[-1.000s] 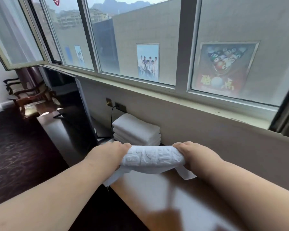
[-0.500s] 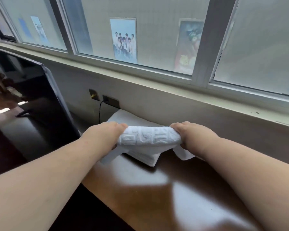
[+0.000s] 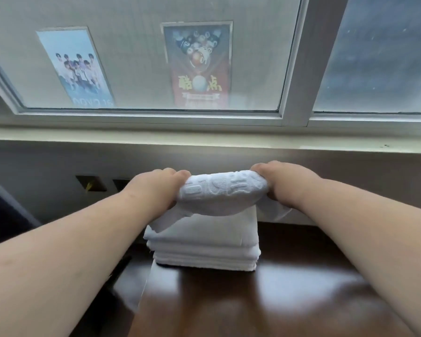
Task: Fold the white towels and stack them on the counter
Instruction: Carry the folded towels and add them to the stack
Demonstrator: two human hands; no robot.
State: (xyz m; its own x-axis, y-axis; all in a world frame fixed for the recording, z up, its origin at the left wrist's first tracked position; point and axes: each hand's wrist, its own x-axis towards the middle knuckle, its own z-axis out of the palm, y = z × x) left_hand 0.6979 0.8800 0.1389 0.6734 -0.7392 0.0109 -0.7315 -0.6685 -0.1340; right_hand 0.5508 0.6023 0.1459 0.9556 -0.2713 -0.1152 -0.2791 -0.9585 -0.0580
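Note:
A folded white towel with an embossed band hangs between my hands, sagging in the middle. My left hand grips its left end and my right hand grips its right end. Right under it, a stack of folded white towels rests on the dark glossy wooden counter, close to the wall. The held towel's lower edge touches or nearly touches the stack's top; a loose corner hangs at the right.
A wall with a pale window sill rises just behind the stack. Wall sockets sit to the left. A dark screen edge stands at far left. The counter's left edge drops off beside the stack.
Both hands have carried the folded towel forward, from in front of the stack to directly over it. The view has swung toward the wall.

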